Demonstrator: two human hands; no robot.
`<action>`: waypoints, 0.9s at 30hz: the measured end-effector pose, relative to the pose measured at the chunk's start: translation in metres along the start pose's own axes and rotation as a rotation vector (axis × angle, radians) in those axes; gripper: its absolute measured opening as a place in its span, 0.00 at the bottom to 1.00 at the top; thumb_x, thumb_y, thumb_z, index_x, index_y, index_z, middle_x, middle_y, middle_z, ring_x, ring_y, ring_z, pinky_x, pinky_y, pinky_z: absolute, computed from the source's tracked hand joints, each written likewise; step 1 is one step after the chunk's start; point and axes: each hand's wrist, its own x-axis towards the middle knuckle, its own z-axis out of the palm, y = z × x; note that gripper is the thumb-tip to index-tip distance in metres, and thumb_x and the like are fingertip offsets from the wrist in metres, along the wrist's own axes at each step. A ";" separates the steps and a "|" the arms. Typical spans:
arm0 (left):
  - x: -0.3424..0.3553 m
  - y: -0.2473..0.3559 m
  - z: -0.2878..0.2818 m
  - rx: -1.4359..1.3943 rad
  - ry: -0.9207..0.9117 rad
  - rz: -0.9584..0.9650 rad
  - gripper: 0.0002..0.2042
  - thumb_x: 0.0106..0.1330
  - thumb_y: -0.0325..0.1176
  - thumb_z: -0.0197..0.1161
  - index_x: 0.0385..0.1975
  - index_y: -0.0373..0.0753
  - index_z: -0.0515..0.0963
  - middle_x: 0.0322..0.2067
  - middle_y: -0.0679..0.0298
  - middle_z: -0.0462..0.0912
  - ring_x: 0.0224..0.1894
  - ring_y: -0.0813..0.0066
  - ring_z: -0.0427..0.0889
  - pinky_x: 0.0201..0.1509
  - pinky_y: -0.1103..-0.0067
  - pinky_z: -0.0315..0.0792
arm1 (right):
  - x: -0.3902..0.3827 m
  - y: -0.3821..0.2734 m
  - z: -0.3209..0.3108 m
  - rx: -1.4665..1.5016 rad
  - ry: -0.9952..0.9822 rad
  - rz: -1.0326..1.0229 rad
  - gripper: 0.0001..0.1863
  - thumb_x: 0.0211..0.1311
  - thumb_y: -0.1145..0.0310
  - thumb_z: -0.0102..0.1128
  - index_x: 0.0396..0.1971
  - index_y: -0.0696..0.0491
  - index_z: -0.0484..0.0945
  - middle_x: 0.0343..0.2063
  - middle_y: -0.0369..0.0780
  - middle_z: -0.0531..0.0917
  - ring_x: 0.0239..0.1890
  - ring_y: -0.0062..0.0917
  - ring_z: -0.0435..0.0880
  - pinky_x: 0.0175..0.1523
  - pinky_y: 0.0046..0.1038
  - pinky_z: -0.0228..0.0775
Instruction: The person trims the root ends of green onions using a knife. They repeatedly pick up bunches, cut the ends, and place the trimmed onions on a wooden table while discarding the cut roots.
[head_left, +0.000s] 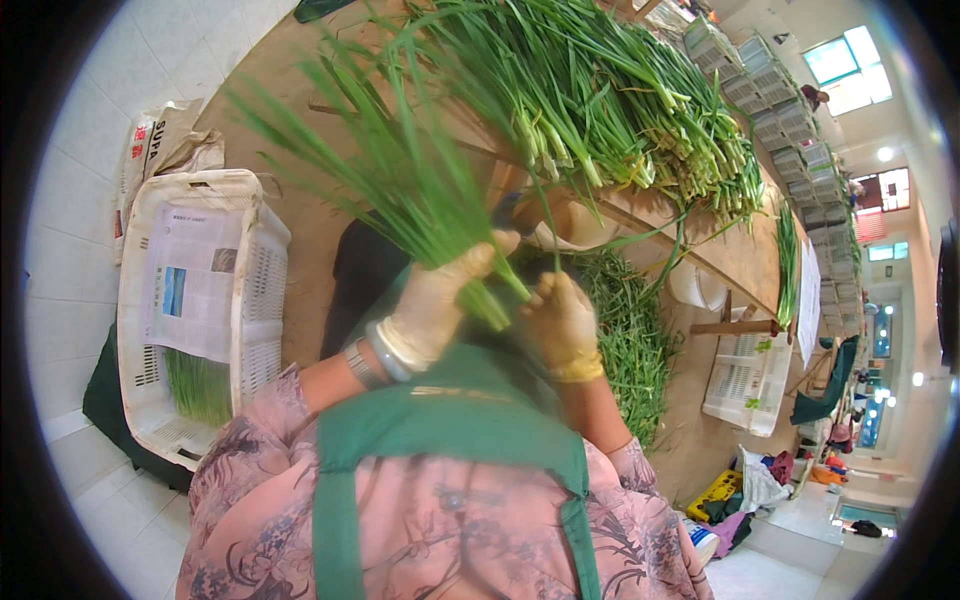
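Observation:
My gloved left hand (435,300) is wrapped round a bunch of garlic chives (400,190), their cut ends pointing down toward my apron and their blurred tips fanning out to the upper left. Close beside it, my gloved right hand (563,320) pinches a single long chive leaf (549,225) that runs upward from the fingers toward the table. Beyond both hands, a large heap of garlic chives (610,110) lies on the wooden table (745,255), pale stem ends facing me.
At the left stands a white plastic crate (262,290) with newspaper and chives inside. Trimmed leaves (635,350) cover the floor to my right. White buckets (695,285) sit under the table, and another white crate (745,385) stands at the right.

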 end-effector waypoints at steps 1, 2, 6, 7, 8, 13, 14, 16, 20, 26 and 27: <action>-0.001 0.005 -0.002 -0.104 -0.012 -0.014 0.12 0.70 0.33 0.62 0.50 0.37 0.80 0.52 0.56 0.83 0.57 0.64 0.80 0.64 0.68 0.72 | -0.006 -0.010 -0.018 -0.324 0.024 -0.040 0.09 0.67 0.63 0.56 0.38 0.53 0.79 0.41 0.41 0.84 0.40 0.32 0.81 0.44 0.33 0.74; 0.000 0.009 -0.005 -0.154 -0.064 -0.027 0.12 0.70 0.32 0.61 0.50 0.36 0.80 0.53 0.54 0.82 0.60 0.60 0.78 0.67 0.64 0.70 | -0.013 -0.022 -0.038 -0.652 0.076 -0.073 0.10 0.65 0.62 0.57 0.37 0.53 0.79 0.40 0.43 0.85 0.40 0.35 0.83 0.43 0.34 0.75; -0.003 0.028 -0.015 -0.325 -0.052 -0.171 0.16 0.70 0.34 0.62 0.54 0.35 0.75 0.41 0.60 0.83 0.46 0.68 0.83 0.59 0.66 0.76 | -0.025 -0.062 -0.144 -1.984 -0.006 0.282 0.18 0.62 0.52 0.59 0.36 0.53 0.82 0.35 0.47 0.86 0.40 0.40 0.86 0.45 0.42 0.77; 0.001 0.029 -0.015 -0.361 -0.062 -0.174 0.17 0.70 0.35 0.61 0.55 0.35 0.74 0.36 0.63 0.80 0.39 0.71 0.80 0.53 0.68 0.75 | -0.022 -0.070 -0.157 -2.149 -0.080 0.344 0.19 0.59 0.51 0.60 0.36 0.52 0.82 0.37 0.47 0.86 0.41 0.44 0.85 0.47 0.44 0.76; 0.004 0.028 -0.017 -0.385 -0.061 -0.173 0.18 0.70 0.35 0.61 0.56 0.34 0.73 0.32 0.65 0.77 0.33 0.73 0.77 0.47 0.71 0.75 | -0.021 -0.102 -0.111 -2.025 0.013 0.132 0.18 0.60 0.52 0.60 0.37 0.52 0.83 0.36 0.48 0.85 0.40 0.45 0.85 0.46 0.44 0.77; 0.003 0.037 -0.017 -0.432 -0.152 -0.198 0.18 0.74 0.37 0.56 0.58 0.34 0.71 0.18 0.74 0.54 0.17 0.83 0.55 0.24 0.82 0.54 | 0.009 -0.184 0.080 -1.214 -0.031 -0.953 0.07 0.62 0.68 0.64 0.37 0.54 0.82 0.32 0.44 0.84 0.34 0.39 0.84 0.41 0.33 0.76; -0.001 0.041 -0.014 -0.415 -0.149 -0.187 0.17 0.76 0.37 0.53 0.58 0.34 0.72 0.17 0.75 0.53 0.16 0.85 0.53 0.22 0.83 0.51 | 0.030 -0.183 0.096 -1.391 0.011 -0.936 0.10 0.62 0.60 0.62 0.33 0.51 0.80 0.32 0.44 0.85 0.32 0.41 0.85 0.36 0.37 0.78; -0.004 0.053 -0.009 -0.407 -0.236 -0.156 0.16 0.77 0.37 0.52 0.57 0.34 0.73 0.17 0.75 0.53 0.16 0.85 0.53 0.21 0.83 0.52 | 0.076 -0.177 0.110 -1.617 0.053 -0.791 0.10 0.62 0.59 0.60 0.31 0.51 0.81 0.31 0.45 0.86 0.32 0.42 0.86 0.37 0.38 0.79; -0.001 0.068 -0.013 -0.366 -0.293 -0.043 0.16 0.77 0.37 0.51 0.55 0.33 0.74 0.16 0.75 0.54 0.16 0.85 0.54 0.22 0.83 0.54 | 0.094 -0.182 0.101 -1.630 -0.011 -0.669 0.11 0.63 0.61 0.58 0.28 0.51 0.83 0.30 0.47 0.86 0.33 0.42 0.87 0.37 0.38 0.80; -0.001 0.047 -0.018 -0.138 0.049 -0.173 0.16 0.72 0.38 0.60 0.52 0.34 0.77 0.37 0.67 0.81 0.23 0.82 0.67 0.35 0.79 0.68 | 0.014 -0.165 0.066 -1.450 0.150 -1.132 0.09 0.60 0.63 0.63 0.24 0.51 0.78 0.26 0.42 0.77 0.27 0.38 0.80 0.33 0.38 0.75; -0.001 0.039 -0.018 -0.110 0.064 -0.171 0.17 0.72 0.39 0.60 0.54 0.34 0.76 0.40 0.65 0.82 0.25 0.81 0.70 0.37 0.78 0.71 | -0.006 -0.158 0.065 -1.381 0.069 -1.005 0.06 0.60 0.66 0.64 0.29 0.52 0.80 0.27 0.43 0.78 0.30 0.39 0.81 0.35 0.37 0.75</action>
